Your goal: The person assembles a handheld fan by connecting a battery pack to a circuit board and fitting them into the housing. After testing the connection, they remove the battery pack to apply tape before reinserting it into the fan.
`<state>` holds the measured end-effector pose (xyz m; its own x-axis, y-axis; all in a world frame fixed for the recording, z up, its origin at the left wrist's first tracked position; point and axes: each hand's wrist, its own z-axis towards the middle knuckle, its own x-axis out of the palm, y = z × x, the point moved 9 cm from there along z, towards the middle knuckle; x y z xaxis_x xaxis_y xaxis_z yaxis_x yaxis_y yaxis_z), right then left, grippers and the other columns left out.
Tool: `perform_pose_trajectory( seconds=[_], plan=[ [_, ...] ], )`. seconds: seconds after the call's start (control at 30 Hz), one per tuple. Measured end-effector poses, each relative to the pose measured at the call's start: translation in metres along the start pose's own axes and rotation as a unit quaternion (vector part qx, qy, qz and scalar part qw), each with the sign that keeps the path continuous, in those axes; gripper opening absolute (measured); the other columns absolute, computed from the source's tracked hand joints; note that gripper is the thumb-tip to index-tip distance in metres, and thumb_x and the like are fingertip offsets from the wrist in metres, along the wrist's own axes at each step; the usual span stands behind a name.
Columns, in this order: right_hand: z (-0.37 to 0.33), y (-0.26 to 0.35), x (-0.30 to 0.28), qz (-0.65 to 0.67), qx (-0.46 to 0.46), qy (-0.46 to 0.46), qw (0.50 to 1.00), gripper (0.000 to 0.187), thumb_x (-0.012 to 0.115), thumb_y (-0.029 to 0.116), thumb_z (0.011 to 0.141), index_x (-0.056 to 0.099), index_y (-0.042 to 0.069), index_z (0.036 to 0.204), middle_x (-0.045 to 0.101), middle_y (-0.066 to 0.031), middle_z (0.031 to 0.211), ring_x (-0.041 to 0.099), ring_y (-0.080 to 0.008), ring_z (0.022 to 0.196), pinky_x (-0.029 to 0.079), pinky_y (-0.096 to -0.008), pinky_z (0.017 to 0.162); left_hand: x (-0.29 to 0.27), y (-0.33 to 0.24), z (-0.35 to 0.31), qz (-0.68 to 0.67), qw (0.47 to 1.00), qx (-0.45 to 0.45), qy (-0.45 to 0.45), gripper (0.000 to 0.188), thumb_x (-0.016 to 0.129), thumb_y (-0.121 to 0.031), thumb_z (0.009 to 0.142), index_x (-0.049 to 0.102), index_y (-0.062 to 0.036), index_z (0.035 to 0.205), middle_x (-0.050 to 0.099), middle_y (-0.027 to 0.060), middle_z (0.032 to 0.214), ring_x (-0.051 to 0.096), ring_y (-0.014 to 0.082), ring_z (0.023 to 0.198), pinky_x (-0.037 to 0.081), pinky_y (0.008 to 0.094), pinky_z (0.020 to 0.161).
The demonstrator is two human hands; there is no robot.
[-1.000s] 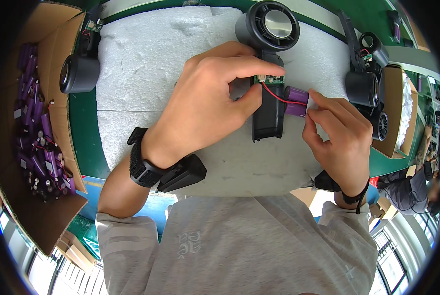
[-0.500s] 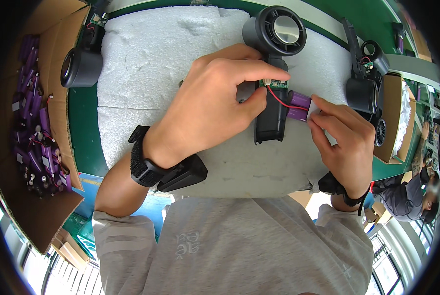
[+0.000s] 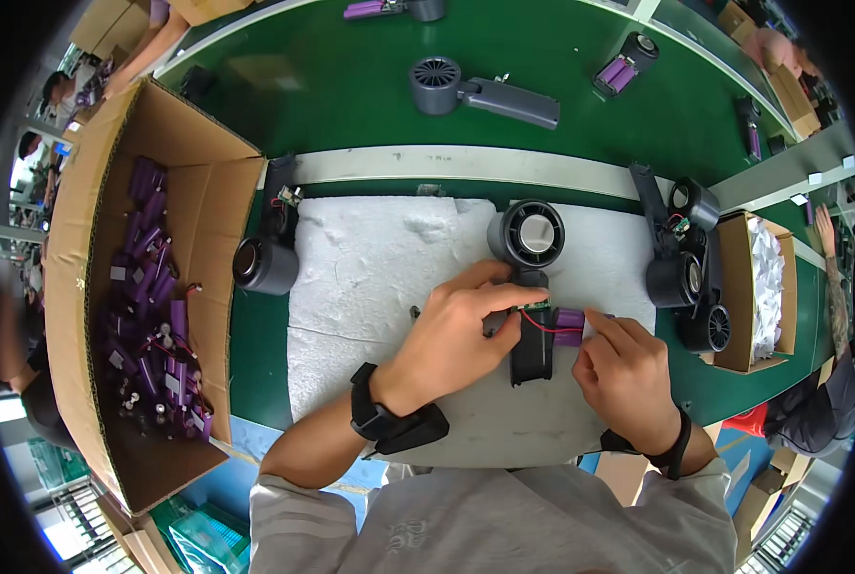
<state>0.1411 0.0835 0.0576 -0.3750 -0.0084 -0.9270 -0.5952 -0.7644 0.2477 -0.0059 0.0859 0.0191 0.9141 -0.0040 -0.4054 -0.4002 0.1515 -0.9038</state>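
Observation:
A black handheld fan (image 3: pixel 504 239) with a round head lies on the foam pad, its handle (image 3: pixel 533 362) pointing toward me and its casing opened. My left hand (image 3: pixel 447 335) grips the handle just below the head, thumb and index finger closed on either side of a small green circuit board (image 3: pixel 539 302). Just right of the handle sits a purple battery pack (image 3: pixel 568 328), pinched at its right end by the fingers of my right hand (image 3: pixel 626 371). A red wire (image 3: pixel 535 322) runs from the board across to the pack.
At left stands a cardboard box (image 3: pixel 83 287) of purple batteries. Black fan parts (image 3: pixel 265 266) flank the white foam pad (image 3: pixel 370 258), with more fan units (image 3: pixel 674 277) at right beside a smaller box (image 3: pixel 734 349). Beyond a metal rail, a fan (image 3: pixel 509 100) lies on the green surface.
The view has tilted upward, so the hands and fan sit lower in it and the far green surface shows. Both hands keep their hold; the right fingers now cover the pack's white end.

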Motion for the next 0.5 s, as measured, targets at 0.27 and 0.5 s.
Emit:
perform_pose_trajectory(
  seconds=[0.27,0.5],
  plan=[
    [0.002,-0.019,-0.001,0.052,0.053,0.041,0.996,0.016,0.070,-0.002,0.064,0.056,0.000,0.071,0.068,-0.0132,0.103,0.064,-0.0288,0.076,0.053,-0.0361,0.063,-0.004,0.002,0.005,-0.013,1.000,0.002,0.012,0.039,0.064,0.009,0.075,0.072,-0.0103,0.108,0.063,0.0118,0.106,0.063,0.0171,0.077,0.051,0.0268,0.068],
    [0.004,-0.021,-0.002,0.102,0.042,0.042,0.993,0.014,0.070,-0.001,0.075,0.056,0.000,0.079,0.064,-0.0125,0.100,0.063,-0.0288,0.084,0.053,-0.0357,0.071,-0.002,0.002,0.005,-0.011,1.000,-0.015,0.023,0.039,0.064,0.009,0.075,0.072,-0.0092,0.109,0.063,0.0100,0.104,0.060,0.0137,0.076,0.049,0.0239,0.067]
  ],
)
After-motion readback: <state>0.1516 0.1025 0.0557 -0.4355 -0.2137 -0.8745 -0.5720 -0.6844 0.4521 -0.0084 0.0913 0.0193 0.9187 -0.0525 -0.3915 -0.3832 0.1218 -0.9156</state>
